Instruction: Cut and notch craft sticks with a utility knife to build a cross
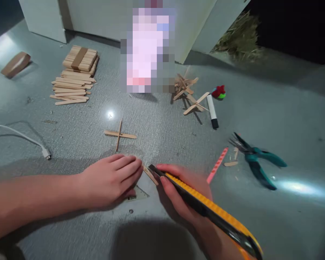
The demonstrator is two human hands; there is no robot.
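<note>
My left hand (112, 178) lies flat on the grey floor, fingers together, pressing down on a small clear set square (139, 193) and the end of a wooden stick (151, 176). My right hand (182, 195) grips a yellow and black utility knife (206, 206), whose tip touches the stick just beside my left fingertips. A cross made of two wooden sticks (120, 135) lies just beyond my hands.
A stack and a loose pile of wooden sticks (73, 77) sit at the back left. Glued stick shapes (189, 94), a marker (212, 112), a red-green ball (219, 92), teal pliers (256, 160), a pink strip (217, 165) and a white cable (29, 141) lie around.
</note>
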